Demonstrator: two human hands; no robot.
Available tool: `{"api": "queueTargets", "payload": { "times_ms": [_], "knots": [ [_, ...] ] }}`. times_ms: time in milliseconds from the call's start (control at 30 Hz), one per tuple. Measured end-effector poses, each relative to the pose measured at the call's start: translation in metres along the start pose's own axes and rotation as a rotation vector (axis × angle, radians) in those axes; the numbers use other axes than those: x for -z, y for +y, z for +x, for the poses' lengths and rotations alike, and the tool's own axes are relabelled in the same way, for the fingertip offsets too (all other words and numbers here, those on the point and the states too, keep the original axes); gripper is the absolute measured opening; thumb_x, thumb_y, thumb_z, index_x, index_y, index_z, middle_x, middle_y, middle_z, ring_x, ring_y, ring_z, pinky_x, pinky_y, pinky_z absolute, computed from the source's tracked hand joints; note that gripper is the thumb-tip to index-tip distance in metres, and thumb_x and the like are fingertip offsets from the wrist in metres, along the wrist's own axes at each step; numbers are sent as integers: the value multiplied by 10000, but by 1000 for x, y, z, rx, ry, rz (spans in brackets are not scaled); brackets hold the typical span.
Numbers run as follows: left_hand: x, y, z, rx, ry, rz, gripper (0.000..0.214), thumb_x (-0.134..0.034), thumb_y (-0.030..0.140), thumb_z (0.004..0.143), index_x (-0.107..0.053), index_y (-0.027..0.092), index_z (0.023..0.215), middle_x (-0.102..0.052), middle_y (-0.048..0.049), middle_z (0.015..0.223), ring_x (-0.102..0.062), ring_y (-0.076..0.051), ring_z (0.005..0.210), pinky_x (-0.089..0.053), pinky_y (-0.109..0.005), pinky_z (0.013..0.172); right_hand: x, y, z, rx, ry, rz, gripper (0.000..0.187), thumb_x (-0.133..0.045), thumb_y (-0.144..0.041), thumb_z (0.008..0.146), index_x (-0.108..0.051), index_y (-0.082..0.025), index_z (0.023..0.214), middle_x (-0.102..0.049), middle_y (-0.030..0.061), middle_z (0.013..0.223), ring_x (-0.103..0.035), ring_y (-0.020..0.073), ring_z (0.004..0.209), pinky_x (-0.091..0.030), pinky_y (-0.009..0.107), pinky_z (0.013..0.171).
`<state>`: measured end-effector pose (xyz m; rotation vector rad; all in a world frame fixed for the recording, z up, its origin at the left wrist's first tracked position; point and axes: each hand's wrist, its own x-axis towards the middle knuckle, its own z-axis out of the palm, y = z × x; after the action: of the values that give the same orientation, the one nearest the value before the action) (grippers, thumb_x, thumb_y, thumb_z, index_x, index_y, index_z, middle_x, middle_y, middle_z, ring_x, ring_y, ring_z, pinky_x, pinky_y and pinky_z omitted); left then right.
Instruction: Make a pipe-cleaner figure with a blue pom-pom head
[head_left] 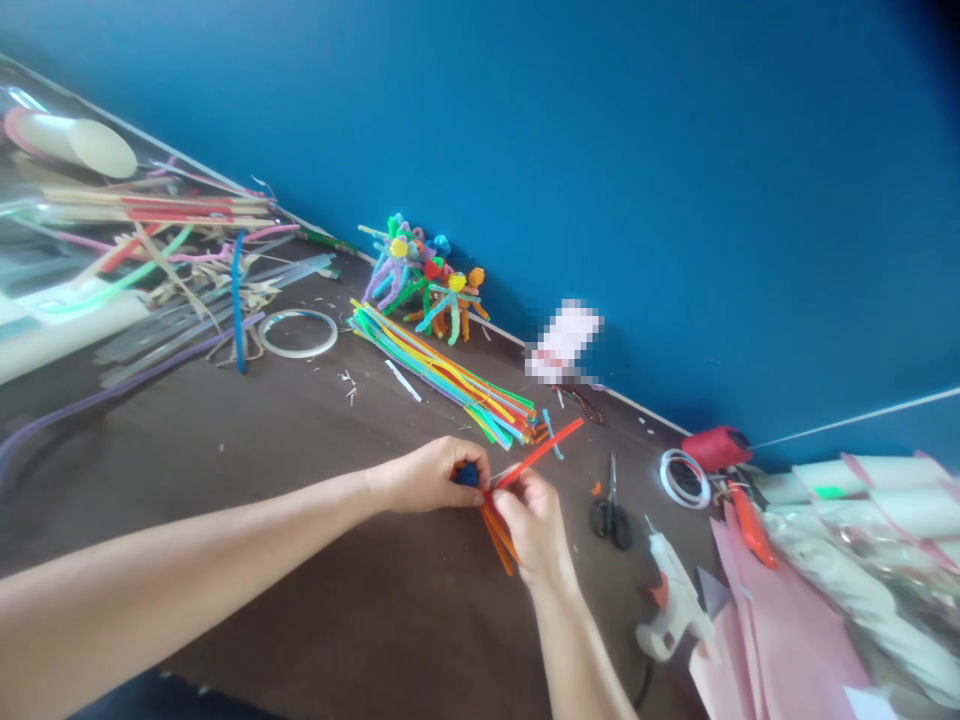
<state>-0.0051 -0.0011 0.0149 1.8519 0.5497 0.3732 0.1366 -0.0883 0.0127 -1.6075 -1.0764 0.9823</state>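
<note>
My left hand is closed in a pinch, with a small dark blue piece showing between its curled fingers; its exact kind is unclear. Against it, my right hand pinches orange-red pipe cleaners. One bright red-orange pipe cleaner points up to the right past my fingers, and orange ones hang below. The fingertips of both hands meet where the strands come together. Just beyond them lies a bundle of colourful pipe cleaners. Black-handled scissors rest right of my right hand.
Small pipe-cleaner figures stand by the blue wall. A white ring and a heap of loose strips are left. Rightward are a glue gun, an orange-handled tool, a red spool and pink sheets.
</note>
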Motion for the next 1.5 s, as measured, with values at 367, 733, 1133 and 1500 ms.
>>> {"api": "queueTargets", "payload": {
  "times_ms": [367, 733, 1133, 1500],
  "knots": [
    [-3, 1, 0, 62, 25, -56, 125, -579, 180, 595, -570, 134, 711, -483, 50, 580, -399, -70, 537, -319, -163, 497, 8, -2, -1, 32, -178, 56, 70, -468, -143, 676, -516, -171, 718, -524, -44, 597, -466, 72, 513, -367, 174, 502],
    [3, 1, 0, 245, -34, -111, 171, -577, 256, 595, -649, 137, 694, -461, 47, 483, -365, -64, 453, -270, -166, 409, 10, -14, -9, 497, -165, -633, 195, -475, -75, 687, -528, -187, 837, -560, 12, 762, -533, 145, 735, -423, 260, 703],
    [-1, -2, 1, 285, -9, -239, 191, -580, 294, 601, -623, 123, 675, -481, 41, 497, -375, -67, 444, -310, -168, 398, 11, -22, -13, 703, -58, -1040, 115, -533, -214, 758, -588, -183, 853, -546, 38, 753, -487, 180, 758, -335, 336, 748],
    [-2, 0, 0, 40, 77, 79, 153, -569, 263, 655, -653, 139, 686, -581, 16, 591, -473, -100, 565, -355, -178, 535, 3, -9, -9, 517, 82, -664, 159, -485, -212, 775, -538, -174, 630, -545, 21, 653, -503, 150, 670, -380, 276, 676]
  ]
}}
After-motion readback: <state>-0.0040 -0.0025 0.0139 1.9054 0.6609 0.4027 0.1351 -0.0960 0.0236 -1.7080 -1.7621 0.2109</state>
